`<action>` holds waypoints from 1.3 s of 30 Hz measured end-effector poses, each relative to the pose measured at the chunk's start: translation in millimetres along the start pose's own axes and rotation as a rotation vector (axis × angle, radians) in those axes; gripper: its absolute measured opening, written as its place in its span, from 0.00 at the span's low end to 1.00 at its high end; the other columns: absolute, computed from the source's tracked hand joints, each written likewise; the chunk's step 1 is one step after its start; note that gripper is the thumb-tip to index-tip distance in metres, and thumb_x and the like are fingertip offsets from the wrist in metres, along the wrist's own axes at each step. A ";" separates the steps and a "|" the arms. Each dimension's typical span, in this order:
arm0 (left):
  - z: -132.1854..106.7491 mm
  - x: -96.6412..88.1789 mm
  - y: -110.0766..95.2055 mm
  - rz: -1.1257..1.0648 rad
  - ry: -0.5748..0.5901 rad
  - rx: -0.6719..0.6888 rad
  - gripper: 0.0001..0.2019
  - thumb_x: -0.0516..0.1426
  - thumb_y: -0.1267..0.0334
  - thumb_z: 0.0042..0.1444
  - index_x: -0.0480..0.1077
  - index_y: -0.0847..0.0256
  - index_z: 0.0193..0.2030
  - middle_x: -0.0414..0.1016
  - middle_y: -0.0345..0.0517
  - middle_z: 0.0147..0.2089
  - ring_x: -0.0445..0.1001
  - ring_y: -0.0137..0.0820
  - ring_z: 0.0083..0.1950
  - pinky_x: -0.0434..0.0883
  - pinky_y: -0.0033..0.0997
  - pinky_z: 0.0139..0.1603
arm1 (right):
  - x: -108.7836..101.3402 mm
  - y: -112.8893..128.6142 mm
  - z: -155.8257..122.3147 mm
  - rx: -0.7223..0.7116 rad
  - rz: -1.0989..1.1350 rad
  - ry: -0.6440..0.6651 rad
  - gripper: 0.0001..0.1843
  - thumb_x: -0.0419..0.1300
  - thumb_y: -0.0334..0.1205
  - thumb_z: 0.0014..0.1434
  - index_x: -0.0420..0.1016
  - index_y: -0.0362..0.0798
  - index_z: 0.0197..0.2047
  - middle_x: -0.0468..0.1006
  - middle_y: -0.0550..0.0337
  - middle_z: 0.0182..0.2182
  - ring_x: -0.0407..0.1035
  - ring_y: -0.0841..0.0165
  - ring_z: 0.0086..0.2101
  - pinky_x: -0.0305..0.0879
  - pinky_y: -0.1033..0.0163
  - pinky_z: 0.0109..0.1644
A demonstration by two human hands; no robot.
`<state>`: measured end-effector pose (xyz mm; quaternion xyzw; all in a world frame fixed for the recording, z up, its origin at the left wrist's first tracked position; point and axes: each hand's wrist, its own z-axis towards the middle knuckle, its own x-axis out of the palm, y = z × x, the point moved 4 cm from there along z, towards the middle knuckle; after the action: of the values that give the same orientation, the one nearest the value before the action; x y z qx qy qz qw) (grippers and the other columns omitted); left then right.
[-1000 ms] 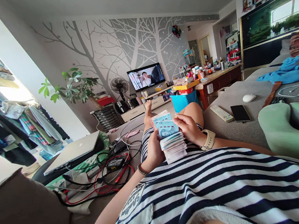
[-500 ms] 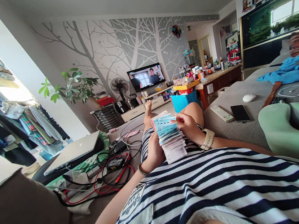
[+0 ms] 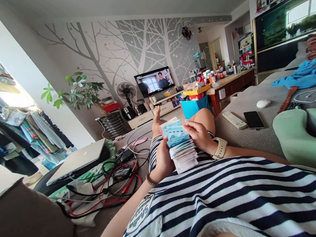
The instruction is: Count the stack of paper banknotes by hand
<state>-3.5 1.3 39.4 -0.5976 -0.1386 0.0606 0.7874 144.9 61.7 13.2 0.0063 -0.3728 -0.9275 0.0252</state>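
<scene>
My left hand [image 3: 163, 158] is closed around the left side of a thick, fanned stack of banknotes [image 3: 183, 152] above my lap. The upper notes are light blue and carry printed marks; the lower ones look whitish, their edges staggered towards me. With thumb and fingers, my right hand [image 3: 201, 135] pinches the right edge of a blue note [image 3: 175, 134] near the top. More pale and pinkish paper sticks out beyond it. The palm side of my left hand is hidden.
Left of my legs lie a laptop [image 3: 78, 161] and tangled cables [image 3: 121, 173]. To the right are a remote control [image 3: 234, 120], a phone [image 3: 254, 120], a white mouse [image 3: 263, 103] and a green neck pillow [image 3: 292, 136]. A blue bin [image 3: 194, 108] stands ahead.
The top blue note has shifted slightly and now lies lower over the stack, showing more of its face. My right hand has moved only a little; the left stays in place.
</scene>
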 end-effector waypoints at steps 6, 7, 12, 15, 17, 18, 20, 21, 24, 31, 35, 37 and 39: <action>-2.6 -1.4 -4.3 0.095 -0.019 0.069 0.18 0.60 0.68 0.61 0.70 0.59 0.18 0.71 0.43 0.22 0.64 0.33 0.32 0.65 0.29 0.34 | 0.3 -0.5 -0.2 0.002 -0.001 0.008 0.26 0.56 0.62 0.67 0.62 0.52 0.26 0.62 0.65 0.23 0.57 0.66 0.29 0.53 0.60 0.35; -2.5 -0.9 -4.2 0.089 -0.011 0.065 0.18 0.61 0.67 0.61 0.70 0.58 0.18 0.72 0.43 0.22 0.65 0.33 0.33 0.65 0.29 0.34 | 0.2 -0.2 -0.2 0.002 -0.004 0.007 0.27 0.56 0.63 0.67 0.62 0.52 0.26 0.62 0.64 0.23 0.57 0.66 0.29 0.53 0.60 0.35; -3.2 0.2 -4.3 0.066 -0.011 0.046 0.17 0.62 0.68 0.58 0.69 0.57 0.19 0.72 0.43 0.22 0.67 0.35 0.33 0.66 0.30 0.34 | 0.0 0.3 0.3 0.004 -0.008 0.008 0.28 0.56 0.65 0.67 0.62 0.52 0.27 0.62 0.64 0.23 0.58 0.65 0.30 0.54 0.60 0.35; -3.5 0.0 -4.1 0.024 -0.027 0.027 0.16 0.62 0.70 0.58 0.69 0.57 0.19 0.71 0.41 0.21 0.67 0.34 0.32 0.65 0.30 0.35 | -0.1 -0.4 1.3 0.003 0.000 0.015 0.27 0.57 0.64 0.67 0.62 0.52 0.26 0.62 0.64 0.24 0.57 0.66 0.29 0.53 0.60 0.35; -3.5 0.1 -3.3 -0.029 -0.023 0.001 0.15 0.63 0.70 0.56 0.68 0.57 0.20 0.71 0.40 0.21 0.67 0.33 0.30 0.65 0.30 0.34 | -0.1 -0.8 1.7 0.005 0.001 0.017 0.27 0.57 0.64 0.67 0.63 0.52 0.27 0.63 0.64 0.24 0.57 0.65 0.29 0.54 0.59 0.35; -3.6 0.3 -3.2 -0.051 -0.014 -0.007 0.14 0.63 0.70 0.55 0.68 0.57 0.20 0.71 0.40 0.21 0.68 0.33 0.30 0.66 0.30 0.34 | -0.1 -0.7 1.6 0.006 0.000 0.016 0.28 0.57 0.65 0.67 0.63 0.52 0.26 0.63 0.64 0.24 0.58 0.65 0.29 0.54 0.59 0.35; -4.1 0.6 -3.8 -0.073 0.001 -0.010 0.14 0.64 0.69 0.55 0.69 0.57 0.21 0.70 0.40 0.21 0.67 0.32 0.29 0.66 0.30 0.34 | 0.0 -0.3 1.3 0.006 -0.004 0.014 0.28 0.57 0.65 0.66 0.62 0.52 0.26 0.63 0.63 0.23 0.58 0.65 0.29 0.54 0.59 0.35; -4.5 0.8 -4.4 -0.073 0.007 -0.010 0.13 0.64 0.69 0.55 0.69 0.57 0.21 0.70 0.40 0.21 0.67 0.32 0.28 0.66 0.30 0.33 | 0.0 0.0 1.0 0.005 -0.005 0.012 0.29 0.57 0.66 0.66 0.62 0.52 0.26 0.63 0.63 0.23 0.58 0.65 0.29 0.54 0.59 0.35; -5.9 0.9 -6.3 -0.057 0.013 -0.011 0.14 0.64 0.68 0.55 0.70 0.57 0.20 0.71 0.40 0.21 0.66 0.32 0.27 0.66 0.30 0.33 | 0.2 0.9 0.5 0.002 -0.001 0.017 0.29 0.57 0.66 0.66 0.61 0.52 0.26 0.62 0.64 0.23 0.58 0.65 0.29 0.54 0.59 0.35; -5.3 1.1 -4.8 -0.057 0.037 -0.002 0.12 0.62 0.67 0.56 0.72 0.57 0.21 0.72 0.42 0.21 0.71 0.35 0.31 0.69 0.28 0.31 | -0.3 1.9 0.8 0.006 0.004 0.005 0.25 0.58 0.62 0.66 0.64 0.52 0.28 0.65 0.64 0.24 0.60 0.66 0.30 0.56 0.60 0.35; -4.9 3.5 -4.0 -0.080 0.070 -0.007 0.14 0.60 0.68 0.56 0.70 0.56 0.20 0.73 0.44 0.22 0.75 0.37 0.35 0.69 0.28 0.32 | 0.3 1.5 1.1 0.009 0.055 0.004 0.20 0.59 0.60 0.65 0.69 0.51 0.33 0.72 0.62 0.29 0.66 0.64 0.32 0.61 0.60 0.38; -5.4 3.9 -5.2 -0.086 0.078 0.005 0.15 0.60 0.69 0.56 0.69 0.56 0.19 0.73 0.43 0.22 0.75 0.36 0.36 0.69 0.28 0.34 | 0.4 1.3 1.1 0.004 0.060 0.004 0.19 0.58 0.58 0.65 0.70 0.51 0.33 0.73 0.61 0.29 0.67 0.64 0.33 0.62 0.60 0.38; -5.5 3.2 -6.1 -0.085 0.085 0.031 0.15 0.61 0.71 0.55 0.68 0.56 0.19 0.73 0.42 0.22 0.75 0.36 0.36 0.69 0.28 0.35 | 0.1 1.4 0.9 -0.004 0.063 0.002 0.19 0.59 0.58 0.65 0.70 0.51 0.33 0.73 0.61 0.29 0.67 0.63 0.34 0.62 0.60 0.38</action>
<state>0.8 -4.7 44.4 -0.5811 -0.1294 0.0038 0.8035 144.8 61.3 14.8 -0.0044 -0.3711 -0.9270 0.0550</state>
